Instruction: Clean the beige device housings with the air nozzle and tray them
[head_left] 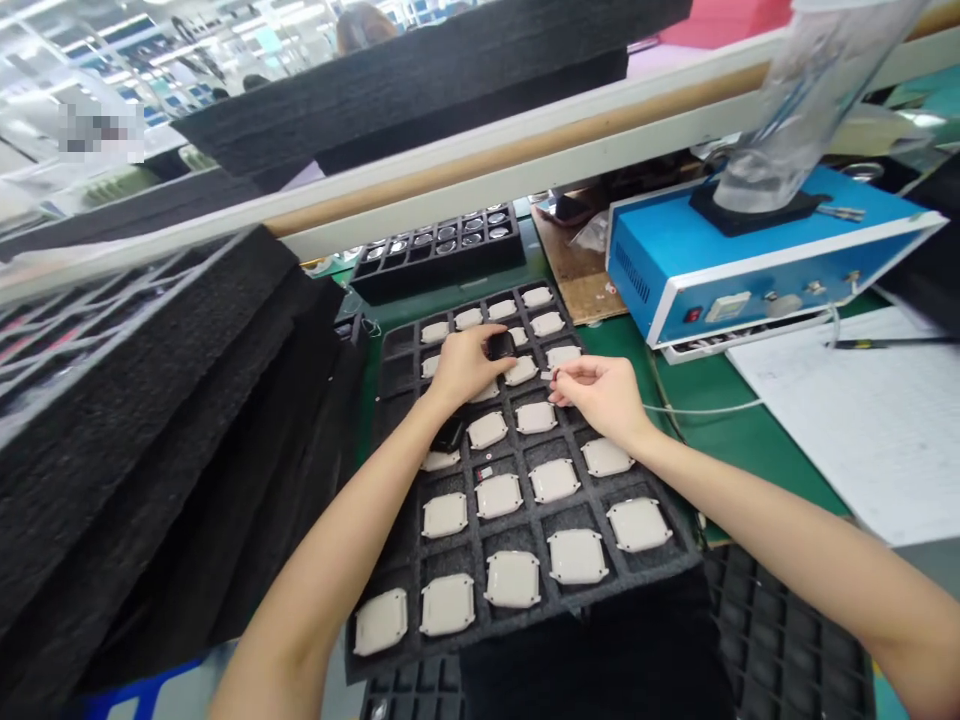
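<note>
"Filling the left side, what's that black mass?"

"Stacked foam trays (pixel 157 400), leaning in layers, the top one divided into compartments."

"And the next biggest?"

"Another divided tray, the central foam tray (pixel 397 376), lying tilted beneath both hands. Past its upper right is a blue equipment box (pixel 795 272) with a red switch and a socket on its front panel. White paper (pixel 847 400) lies below that box, and a clear cylinder (pixel 814 110) stands slanted in the view on its top."

"How are the hands?"

"The left hand (pixel 469 365) is over the upper middle of the central tray, thumb and forefinger a little apart, gripping a black squarish piece between them. The right hand (pixel 604 395) is just to its right, fingertips pinched narrowly on a tiny part; it's too small for me to say what."

"What sits in the compartments?"

"Cream watch-case-shaped pieces (pixel 555 481), mostly one to a compartment, flat faces up. A second black piece (pixel 448 434) lies against one, partly hidden by the left forearm. Smallest is a red-and-white bit (pixel 485 472), just above a cream piece near the middle."
</note>
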